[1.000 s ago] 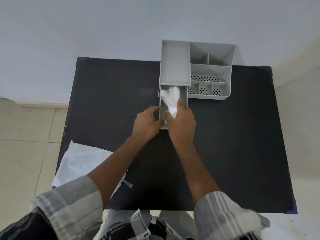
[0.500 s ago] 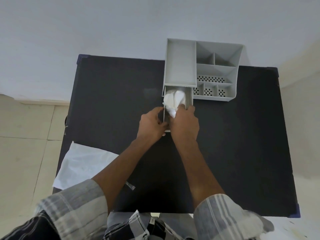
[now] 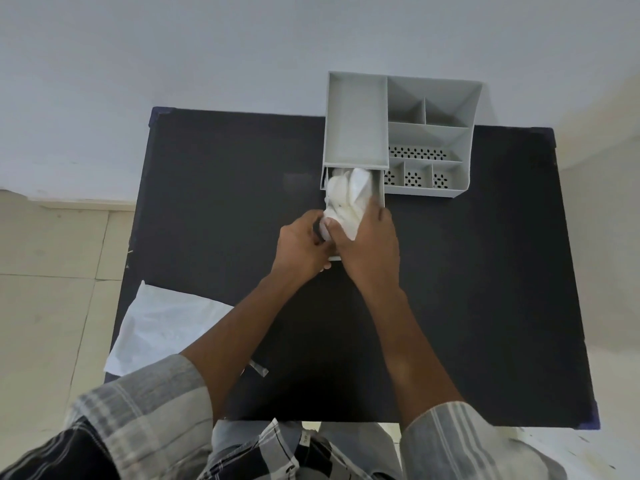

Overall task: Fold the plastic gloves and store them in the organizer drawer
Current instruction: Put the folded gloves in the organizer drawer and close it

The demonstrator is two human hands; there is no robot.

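A grey organizer stands at the far edge of the black table. Its drawer is pulled out toward me from under the left tray. A crumpled bundle of white plastic gloves fills the drawer's open part. My right hand rests on the near end of the bundle, thumb and fingers gripping it. My left hand grips the drawer's front left corner. The drawer's front is hidden by both hands.
A flat white plastic bag lies at the table's near left corner, hanging over the edge. A small clear plastic scrap lies beside my left forearm. The floor drops off left of the table; a white wall is behind.
The glove bundle has gone from sticking up above the drawer to lying down inside it, pressed by my right hand. My left hand stays on the drawer's corner.
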